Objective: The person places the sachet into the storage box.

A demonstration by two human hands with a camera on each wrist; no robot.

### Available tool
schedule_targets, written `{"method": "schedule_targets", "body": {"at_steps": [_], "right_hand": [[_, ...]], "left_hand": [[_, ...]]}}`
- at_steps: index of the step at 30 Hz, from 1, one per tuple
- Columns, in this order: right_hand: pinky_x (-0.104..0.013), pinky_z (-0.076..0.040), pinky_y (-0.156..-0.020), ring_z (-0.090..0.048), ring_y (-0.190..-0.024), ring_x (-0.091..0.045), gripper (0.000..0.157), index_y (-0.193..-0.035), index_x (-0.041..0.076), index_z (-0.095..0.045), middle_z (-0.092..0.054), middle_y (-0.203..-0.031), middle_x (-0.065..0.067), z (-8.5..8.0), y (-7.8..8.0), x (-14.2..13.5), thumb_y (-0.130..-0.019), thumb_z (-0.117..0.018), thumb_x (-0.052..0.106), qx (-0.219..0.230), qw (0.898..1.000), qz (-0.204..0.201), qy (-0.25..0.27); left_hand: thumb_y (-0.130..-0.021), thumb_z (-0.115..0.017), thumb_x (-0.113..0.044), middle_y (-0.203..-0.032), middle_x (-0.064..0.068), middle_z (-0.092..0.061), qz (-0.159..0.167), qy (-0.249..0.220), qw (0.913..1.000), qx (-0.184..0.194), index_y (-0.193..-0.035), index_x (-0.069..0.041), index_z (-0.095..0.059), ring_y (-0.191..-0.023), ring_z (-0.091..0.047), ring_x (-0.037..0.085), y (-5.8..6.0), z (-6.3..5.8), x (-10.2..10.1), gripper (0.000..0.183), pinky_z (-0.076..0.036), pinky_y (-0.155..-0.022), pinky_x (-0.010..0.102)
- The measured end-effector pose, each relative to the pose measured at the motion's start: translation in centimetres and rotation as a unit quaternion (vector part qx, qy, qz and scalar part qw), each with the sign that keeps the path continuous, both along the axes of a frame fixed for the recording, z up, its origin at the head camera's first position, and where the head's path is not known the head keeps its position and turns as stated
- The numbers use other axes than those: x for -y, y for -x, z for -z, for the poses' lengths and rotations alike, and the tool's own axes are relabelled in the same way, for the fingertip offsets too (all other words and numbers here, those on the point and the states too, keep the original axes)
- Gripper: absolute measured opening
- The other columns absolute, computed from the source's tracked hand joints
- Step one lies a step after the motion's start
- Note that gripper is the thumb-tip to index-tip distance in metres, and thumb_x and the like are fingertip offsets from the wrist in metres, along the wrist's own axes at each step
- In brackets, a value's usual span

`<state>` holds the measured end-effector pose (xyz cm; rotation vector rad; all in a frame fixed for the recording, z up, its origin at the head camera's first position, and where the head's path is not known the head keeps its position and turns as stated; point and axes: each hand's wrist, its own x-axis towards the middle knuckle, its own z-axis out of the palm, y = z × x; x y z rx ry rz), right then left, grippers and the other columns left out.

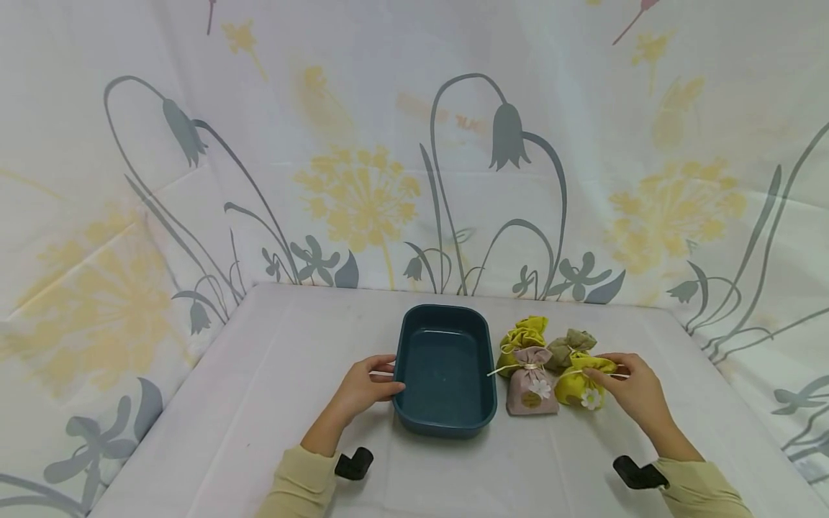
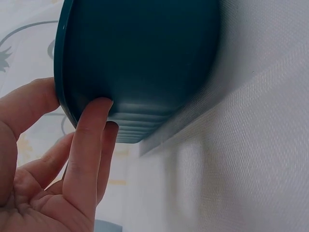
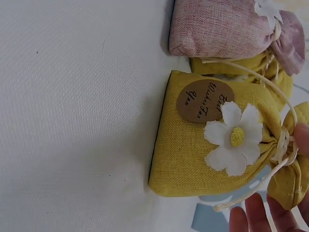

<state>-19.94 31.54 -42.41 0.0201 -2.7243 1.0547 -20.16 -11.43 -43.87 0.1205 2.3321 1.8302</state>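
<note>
A dark teal plastic basin [image 1: 444, 374] stands on the table, its left rim gripped by my left hand [image 1: 366, 385]. In the left wrist view the thumb lies at the rim and the fingers press the outer wall [image 2: 145, 63]. My right hand [image 1: 631, 385] pinches the gathered neck of a yellow drawstring pouch [image 3: 212, 145], which bears a white flower and a round brown label. Beside it are a pink pouch [image 1: 532, 392], an olive-green pouch [image 1: 570, 347] and another yellow pouch [image 1: 523, 338], grouped right of the basin.
A white cloth covers the table [image 1: 291, 338]. Behind it hangs a flower-printed curtain [image 1: 388, 108], which also drapes down both sides. Black straps with small mounts [image 1: 354, 464] sit at both wrists.
</note>
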Motion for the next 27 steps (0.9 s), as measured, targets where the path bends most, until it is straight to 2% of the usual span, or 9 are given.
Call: {"method": "schedule_targets", "body": {"at_steps": [4,8,12,23,27], "right_hand": [[-0.036,-0.051,-0.066,-0.056,-0.094,-0.036,0.053,-0.113,-0.005,-0.059,-0.053,-0.115,-0.025,-0.2,-0.3,-0.2,-0.084,-0.069,0.038,0.016,1.0,0.016,0.011],[-0.024,-0.043,-0.053,-0.055,-0.075,-0.014,0.051,-0.11,-0.004,-0.063,-0.062,-0.101,-0.019,-0.5,-0.6,-0.1,-0.08,-0.073,0.036,0.009,0.999,0.028,0.03],[-0.023,-0.041,-0.051,-0.051,-0.07,-0.003,0.051,-0.108,-0.004,-0.065,-0.062,-0.102,-0.018,-0.7,-0.8,-0.1,-0.079,-0.075,0.037,0.011,0.998,0.035,0.045],[-0.023,-0.045,-0.057,-0.052,-0.074,0.0,0.057,-0.108,-0.005,-0.065,-0.06,-0.11,-0.021,-1.6,-1.0,0.0,-0.077,-0.075,0.041,0.039,0.997,0.056,0.044],[-0.023,-0.046,-0.057,-0.052,-0.073,0.002,0.056,-0.108,-0.004,-0.066,-0.062,-0.106,-0.015,-2.4,-1.3,0.2,-0.077,-0.075,0.042,0.037,0.996,0.059,0.047]], "left_hand": [[-0.081,-0.072,-0.006,-0.117,0.018,-0.055,-0.001,0.0,1.0,0.002,-0.132,0.001,-0.048,-0.102,-0.06,0.028,0.0,0.0,0.0,0.057,-0.056,-0.072,0.034],[-0.081,-0.072,-0.006,-0.117,0.017,-0.056,0.0,0.0,1.0,0.002,-0.132,0.001,-0.048,-0.101,-0.06,0.027,0.1,0.3,0.0,0.057,-0.056,-0.073,0.033],[-0.081,-0.072,-0.006,-0.117,0.018,-0.055,0.0,-0.003,1.0,0.002,-0.132,0.001,-0.048,-0.101,-0.06,0.027,0.1,0.3,0.0,0.058,-0.056,-0.072,0.033],[-0.08,-0.072,-0.006,-0.117,0.019,-0.055,-0.002,-0.007,1.0,-0.001,-0.133,0.002,-0.047,-0.1,-0.06,0.028,0.0,0.2,0.0,0.059,-0.056,-0.072,0.035],[-0.08,-0.072,-0.005,-0.116,0.018,-0.055,-0.002,-0.01,0.9999,0.001,-0.132,0.002,-0.048,-0.099,-0.061,0.026,0.1,0.3,0.0,0.058,-0.056,-0.072,0.034]]}}
